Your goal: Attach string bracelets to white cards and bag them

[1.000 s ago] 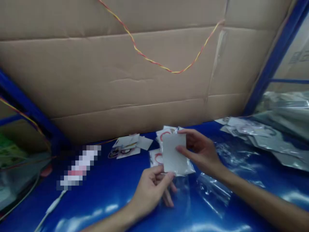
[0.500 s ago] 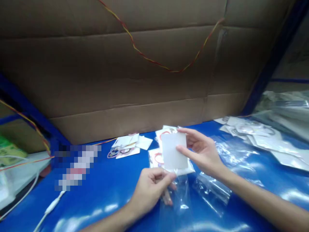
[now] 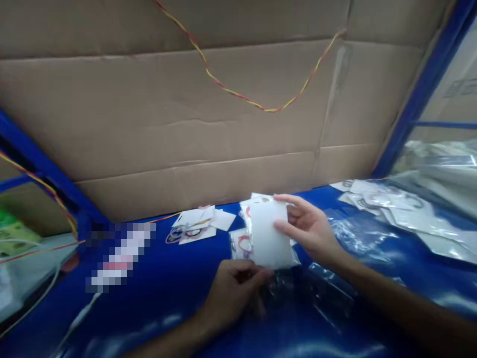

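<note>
My right hand (image 3: 311,228) pinches a white card (image 3: 270,236) by its right side, thumb on the near face and fingers behind. Below the card, my left hand (image 3: 238,288) is closed at the mouth of a clear plastic bag (image 3: 281,288), close to the card's lower edge. Bagged cards with red loops (image 3: 241,242) lie behind the held card, partly covered by it. A few white cards with thin loops (image 3: 197,223) rest farther left on the blue surface (image 3: 156,283).
Clear plastic bags (image 3: 357,238) and a spread pile of white cards (image 3: 398,204) lie at the right. A cardboard panel (image 3: 223,134) stands behind, with a red and yellow wire (image 3: 270,110) hanging across. A white cable (image 3: 80,315) runs at the lower left.
The white card has moved slightly down and right, its lower edge now nearer my left fingers. Both hands keep their grips. The picture's lighting has changed, with the surface and hands darker.
</note>
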### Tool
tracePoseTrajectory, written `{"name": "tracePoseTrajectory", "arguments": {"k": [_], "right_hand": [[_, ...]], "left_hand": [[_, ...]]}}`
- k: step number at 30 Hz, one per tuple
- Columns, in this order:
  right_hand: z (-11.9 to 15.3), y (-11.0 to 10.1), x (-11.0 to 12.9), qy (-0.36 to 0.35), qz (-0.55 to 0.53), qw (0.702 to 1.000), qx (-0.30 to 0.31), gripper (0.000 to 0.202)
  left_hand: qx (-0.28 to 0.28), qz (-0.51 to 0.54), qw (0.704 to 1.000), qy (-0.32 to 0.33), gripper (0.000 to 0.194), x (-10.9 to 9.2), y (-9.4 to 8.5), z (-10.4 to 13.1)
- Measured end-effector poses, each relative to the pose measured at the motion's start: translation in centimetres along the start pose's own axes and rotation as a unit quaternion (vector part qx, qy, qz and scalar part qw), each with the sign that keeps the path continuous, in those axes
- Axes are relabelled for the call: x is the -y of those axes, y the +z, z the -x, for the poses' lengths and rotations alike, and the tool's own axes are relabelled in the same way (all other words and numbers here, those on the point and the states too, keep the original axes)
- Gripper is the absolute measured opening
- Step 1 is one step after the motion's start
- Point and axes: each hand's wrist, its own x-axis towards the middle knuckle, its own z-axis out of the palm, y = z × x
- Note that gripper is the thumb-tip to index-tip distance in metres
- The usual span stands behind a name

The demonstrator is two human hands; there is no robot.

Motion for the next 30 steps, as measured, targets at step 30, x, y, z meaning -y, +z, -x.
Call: {"name": "tracePoseTrajectory", "arguments": {"k": [30], "right_hand": [[0.4,-0.8,0.4,-0.122,0.316,0.936,0.099,0.025]], "left_hand": [[-0.012,0.014,0.997,0.073,0.042,-0.1,-0.4,0.1]]}}
